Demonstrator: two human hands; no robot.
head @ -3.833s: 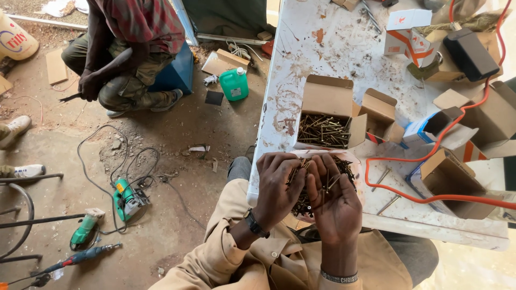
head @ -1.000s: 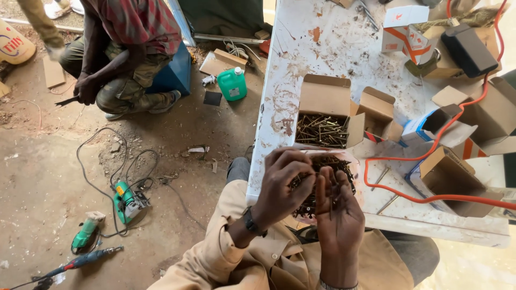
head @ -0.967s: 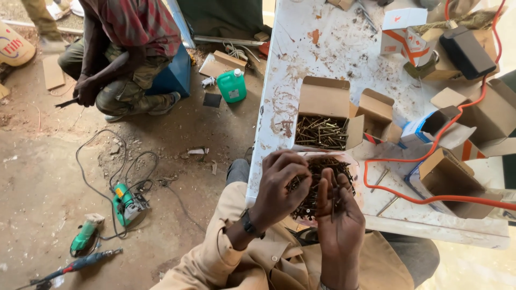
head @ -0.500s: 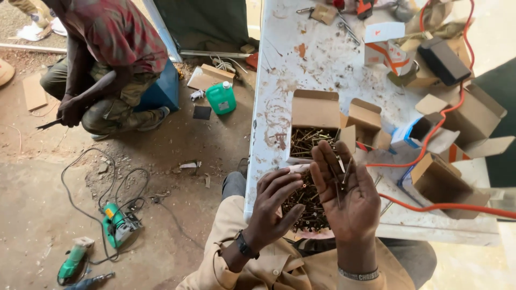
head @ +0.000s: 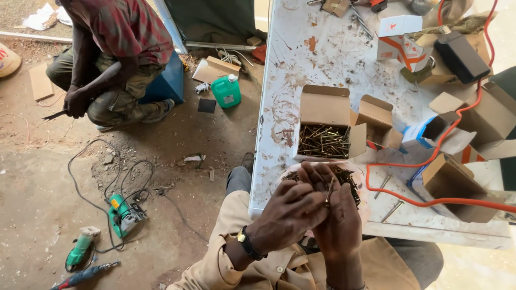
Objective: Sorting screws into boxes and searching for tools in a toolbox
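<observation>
Seated at the near edge of a stained white table (head: 301, 70), both hands raised together over a heap of dark screws (head: 348, 180) lying in a clear plastic bag at the table's front edge. Left hand (head: 287, 215), with a black wristwatch (head: 246, 244) on the wrist, curled with fingers bent toward the right palm. Right hand (head: 338, 215) upright, palm turned toward the left hand, fingers half closed round 1 long screw (head: 328, 192) pinched between the fingers of the 2 hands; cannot tell which hand bears the grip.

Just beyond the heap, an open cardboard box (head: 325, 110) filled with brass-coloured screws (head: 322, 140), flaps up. Beside it to the right, a smaller open cardboard box (head: 379, 121). An orange cable (head: 430, 201) looping across the table's right side, passing close to the screw heap. Further right, another open cardboard box (head: 451, 188), and 2 loose bolts (head: 388, 198) lying on the tabletop near the cable.

On the dirt floor to the left, a green power tool (head: 123, 215) with its black cord coiled about it, a green plastic bottle (head: 227, 91) near the table's far corner, and another person (head: 118, 53) in a checked shirt crouching well apart
</observation>
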